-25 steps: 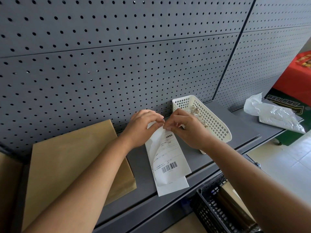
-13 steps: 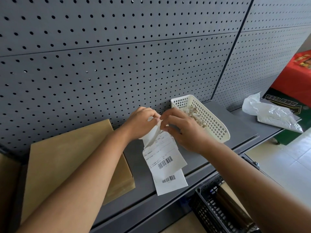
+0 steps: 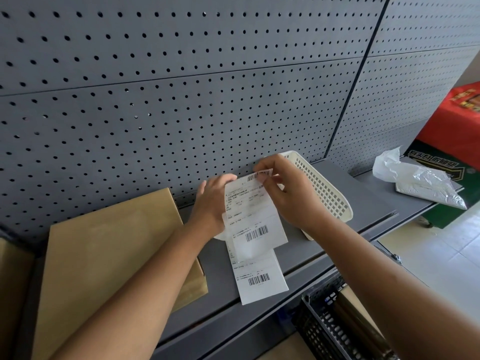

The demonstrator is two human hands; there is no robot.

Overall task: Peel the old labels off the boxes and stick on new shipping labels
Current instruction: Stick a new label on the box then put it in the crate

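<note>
Both hands, left and right, pinch the shipping label between them.

Even daylight from the right; soft shadows; wide-angle bend at edges; slight motion blur on hands.

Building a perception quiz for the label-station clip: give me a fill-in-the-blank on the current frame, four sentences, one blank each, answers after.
1. The right hand pinches the top edge of the shipping label, just below a printed ____.
2. The white basket lies to the ____ of the label.
3. The brown cardboard box lies under the ____ forearm.
4. The wall behind the shelf is grey ____.

Missing words: barcode; right; left; pegboard
</note>
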